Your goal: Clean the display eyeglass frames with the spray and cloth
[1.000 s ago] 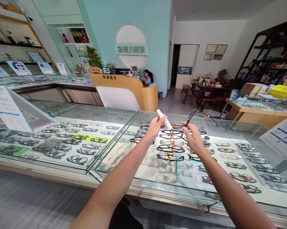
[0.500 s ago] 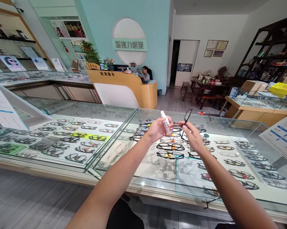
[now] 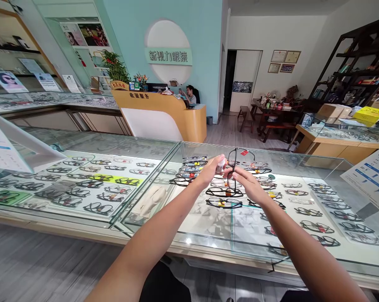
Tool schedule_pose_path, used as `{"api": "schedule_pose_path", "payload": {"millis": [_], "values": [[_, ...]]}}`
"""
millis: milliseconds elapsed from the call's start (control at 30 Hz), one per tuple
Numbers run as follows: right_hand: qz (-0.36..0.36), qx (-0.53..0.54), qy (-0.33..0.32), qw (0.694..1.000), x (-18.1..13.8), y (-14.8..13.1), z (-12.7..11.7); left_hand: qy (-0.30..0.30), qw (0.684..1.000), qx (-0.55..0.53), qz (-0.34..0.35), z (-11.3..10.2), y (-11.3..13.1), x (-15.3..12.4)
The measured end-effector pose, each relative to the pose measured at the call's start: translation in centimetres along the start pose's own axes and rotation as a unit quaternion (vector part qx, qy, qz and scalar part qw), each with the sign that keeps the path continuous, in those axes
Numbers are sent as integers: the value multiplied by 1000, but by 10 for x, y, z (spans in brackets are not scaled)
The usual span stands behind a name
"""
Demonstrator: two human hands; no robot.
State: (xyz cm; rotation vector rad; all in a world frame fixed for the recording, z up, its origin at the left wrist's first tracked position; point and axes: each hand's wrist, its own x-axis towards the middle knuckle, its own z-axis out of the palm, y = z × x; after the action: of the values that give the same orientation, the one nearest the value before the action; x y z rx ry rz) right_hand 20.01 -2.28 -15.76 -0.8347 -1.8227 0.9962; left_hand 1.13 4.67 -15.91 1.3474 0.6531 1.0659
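Observation:
My left hand point(image 3: 210, 170) is wrapped round a small white spray bottle point(image 3: 220, 166), its top tilted toward the glasses. Close beside it, my right hand point(image 3: 246, 183) pinches a pair of black-framed eyeglasses point(image 3: 234, 167) by the frame. The eyeglasses are turned edge-on, and a red tag point(image 3: 245, 152) shows on them. Both hands are above the glass display case point(image 3: 205, 239). Under the glass below them lie several dark eyeglasses point(image 3: 223, 203) with small coloured tags.
A beige cloth point(image 3: 151, 200) lies left of the hands. White sign cards stand on the counter at far left point(image 3: 16, 147) and far right point(image 3: 370, 184). Beyond are a wooden cashier desk point(image 3: 195, 123) with a seated person point(image 3: 191, 95), and a dark table point(image 3: 273, 110) with benches.
The spray bottle has tipped from upright toward the glasses. My right hand has moved left, bringing the eyeglasses nearer the bottle and turning them more edge-on.

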Motion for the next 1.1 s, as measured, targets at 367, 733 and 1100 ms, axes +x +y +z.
{"api": "schedule_pose_path", "payload": {"millis": [367,733,1100], "values": [[-1,24,-19,1000,-3,-5,5,-23,1000,8,0,6,2,-5],[4,51,65,997,3,5,-5,3,997,68,37,8,5,-8],[-4,78,99,992,6,6,-11,-8,993,114,34,8,4,-8]]}}
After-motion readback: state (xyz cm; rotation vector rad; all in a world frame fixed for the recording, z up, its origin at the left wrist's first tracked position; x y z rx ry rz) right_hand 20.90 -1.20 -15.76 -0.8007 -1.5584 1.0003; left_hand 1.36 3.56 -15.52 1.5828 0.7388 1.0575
